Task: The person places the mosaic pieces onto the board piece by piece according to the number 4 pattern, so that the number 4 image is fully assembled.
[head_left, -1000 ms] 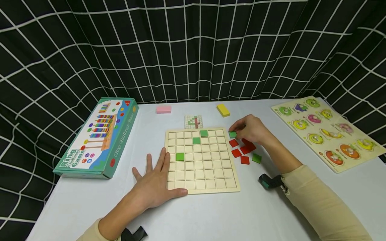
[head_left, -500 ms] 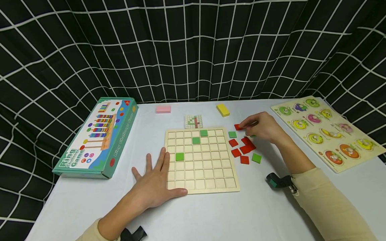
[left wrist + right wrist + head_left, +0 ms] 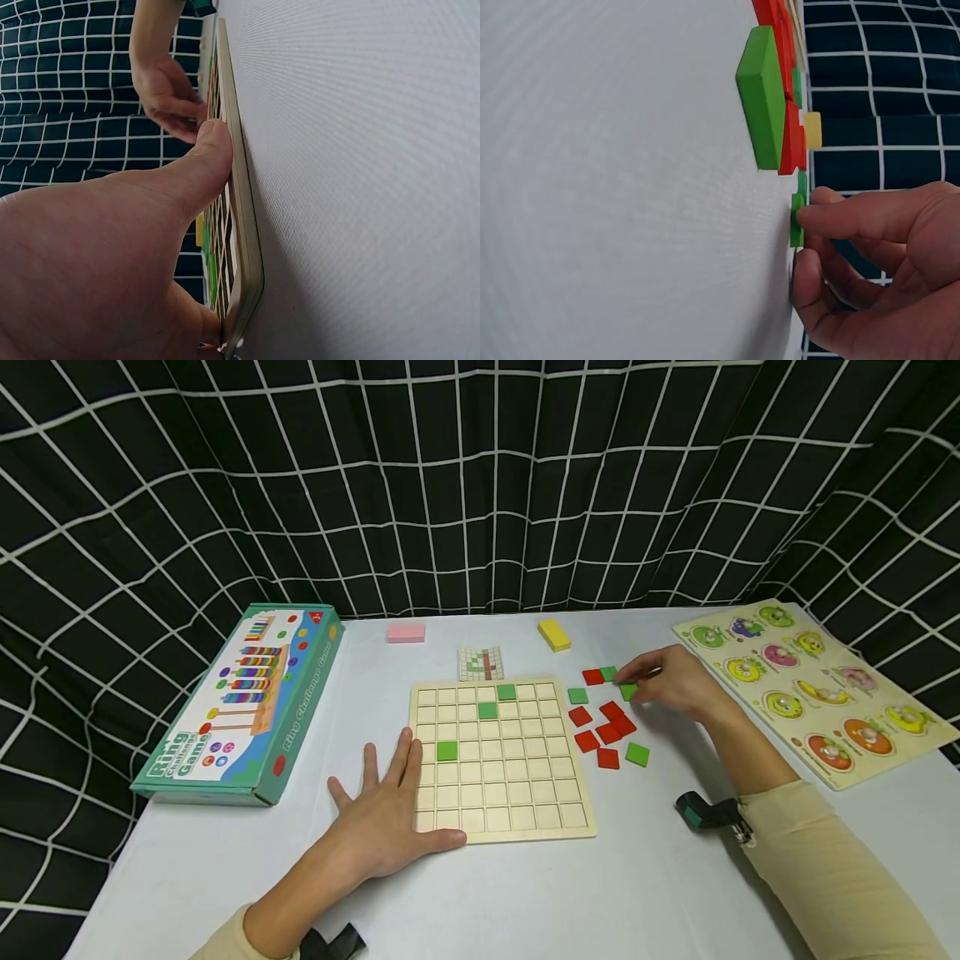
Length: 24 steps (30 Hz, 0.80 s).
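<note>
My left hand (image 3: 382, 827) lies with spread fingers along the left edge of a square wooden grid board (image 3: 517, 785), its thumb on the front left corner. Three green tiles sit in the board's cells, one of them a green tile (image 3: 447, 751) near my left fingertips. Right of the board, my right hand (image 3: 671, 681) pinches a green tile (image 3: 628, 692) at the table surface between thumb and finger; the right wrist view shows this tile (image 3: 796, 232) at the fingertips. Beside it lie another green tile (image 3: 608, 673) and a red tile (image 3: 592, 677).
Several red tiles (image 3: 609, 732) and a green tile (image 3: 637, 754) lie scattered right of the board. A small pattern card (image 3: 481, 663) touches its back edge. Behind are a pink block (image 3: 406, 633) and a yellow block (image 3: 554, 635). A game box (image 3: 240, 702) stands left, a fruit puzzle board (image 3: 817, 685) right.
My right hand let go of a green tile near the board, then a red one, and moved rightward to another green tile. My left hand stayed in place on the board.
</note>
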Available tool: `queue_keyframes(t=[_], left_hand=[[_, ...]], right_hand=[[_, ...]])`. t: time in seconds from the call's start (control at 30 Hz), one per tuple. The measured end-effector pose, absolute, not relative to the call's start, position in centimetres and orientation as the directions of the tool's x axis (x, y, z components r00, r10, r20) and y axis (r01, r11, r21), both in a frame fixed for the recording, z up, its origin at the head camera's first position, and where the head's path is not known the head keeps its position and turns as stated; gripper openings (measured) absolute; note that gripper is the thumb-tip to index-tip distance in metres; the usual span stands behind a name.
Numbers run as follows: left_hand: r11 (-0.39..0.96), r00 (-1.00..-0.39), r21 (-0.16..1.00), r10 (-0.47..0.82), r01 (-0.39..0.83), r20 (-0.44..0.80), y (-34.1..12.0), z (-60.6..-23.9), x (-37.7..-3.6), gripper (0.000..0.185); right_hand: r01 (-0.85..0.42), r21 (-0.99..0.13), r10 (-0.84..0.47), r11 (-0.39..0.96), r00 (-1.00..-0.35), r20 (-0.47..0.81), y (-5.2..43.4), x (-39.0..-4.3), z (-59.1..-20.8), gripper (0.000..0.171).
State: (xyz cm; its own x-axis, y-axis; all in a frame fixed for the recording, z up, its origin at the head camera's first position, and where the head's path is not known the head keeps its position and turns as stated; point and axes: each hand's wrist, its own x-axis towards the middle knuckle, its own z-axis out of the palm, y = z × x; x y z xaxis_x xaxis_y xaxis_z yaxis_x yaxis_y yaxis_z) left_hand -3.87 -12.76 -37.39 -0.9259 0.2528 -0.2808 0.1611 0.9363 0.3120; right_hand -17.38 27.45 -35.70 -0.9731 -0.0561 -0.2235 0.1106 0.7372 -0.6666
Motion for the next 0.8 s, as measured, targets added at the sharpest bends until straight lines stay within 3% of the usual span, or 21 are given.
queue_keyframes(t=[0.8], left_hand=[[0.936, -0.925, 0.314, 0.25, 0.157, -0.285, -12.72, -37.27, -3.72, 0.132]], right_hand=[[0.127, -0.65, -0.055, 0.749, -0.966, -0.253, 26.87, -17.46, -35.01, 0.036]])
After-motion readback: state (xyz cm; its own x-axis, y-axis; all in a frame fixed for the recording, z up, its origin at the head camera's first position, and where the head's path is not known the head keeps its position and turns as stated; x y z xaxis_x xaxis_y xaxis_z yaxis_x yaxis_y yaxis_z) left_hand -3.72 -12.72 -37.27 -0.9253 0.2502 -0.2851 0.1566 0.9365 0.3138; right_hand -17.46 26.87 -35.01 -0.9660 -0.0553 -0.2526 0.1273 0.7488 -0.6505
